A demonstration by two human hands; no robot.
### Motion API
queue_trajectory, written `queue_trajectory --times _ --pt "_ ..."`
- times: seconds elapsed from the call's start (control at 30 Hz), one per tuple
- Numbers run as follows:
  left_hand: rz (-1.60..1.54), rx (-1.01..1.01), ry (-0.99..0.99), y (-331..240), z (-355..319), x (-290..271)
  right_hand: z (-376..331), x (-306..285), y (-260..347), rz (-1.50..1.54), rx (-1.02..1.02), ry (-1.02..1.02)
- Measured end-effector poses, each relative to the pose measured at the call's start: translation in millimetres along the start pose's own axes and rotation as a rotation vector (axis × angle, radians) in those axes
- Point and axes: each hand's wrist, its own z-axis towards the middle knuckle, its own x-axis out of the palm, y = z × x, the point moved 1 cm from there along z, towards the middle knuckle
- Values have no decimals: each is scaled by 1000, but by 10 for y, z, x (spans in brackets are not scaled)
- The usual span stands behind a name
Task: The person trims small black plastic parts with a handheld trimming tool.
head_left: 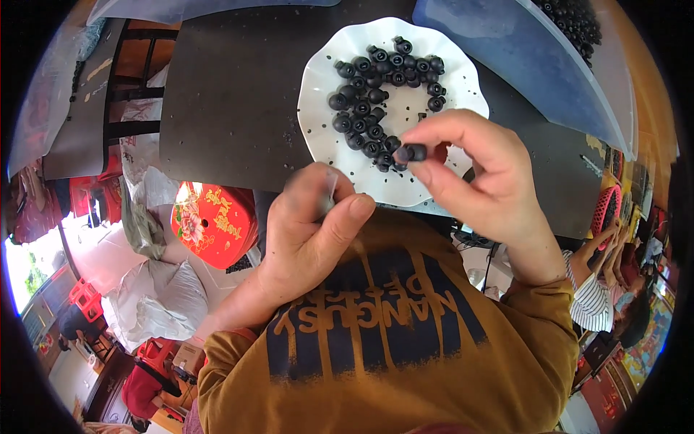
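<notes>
Between the thumb and forefinger of my right hand (488,173) is a small black ball-shaped piece with a short neck (413,152), held over the near edge of a white scalloped plate (322,87). Many similar black pieces (361,107) lie on that plate in a curved heap, with black crumbs scattered around them. My left hand (307,228) is just off the plate's near left rim, its fingers curled and the thumb pointing toward the right hand. A small pale edge shows by its blurred fingertips; what it grips is not clear.
The plate stands on a dark table (224,94) dotted with crumbs. A translucent blue bin (513,58) is at the far right, near more black pieces (575,25). Left of me are a red stool (215,224) and white sacks (155,300). Other people (141,390) are farther off.
</notes>
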Motion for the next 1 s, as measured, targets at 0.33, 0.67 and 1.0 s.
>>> queue_trajectory --times 0.33,0.67,1.0 --pt "-120 -17 -8 -189 58 -7 57 178 143 -129 -250 40" --pt "-272 -135 19 -113 37 24 -56 281 17 471 77 83" --pt "-342 -31 -16 -33 21 77 -143 371 7 735 78 -90"
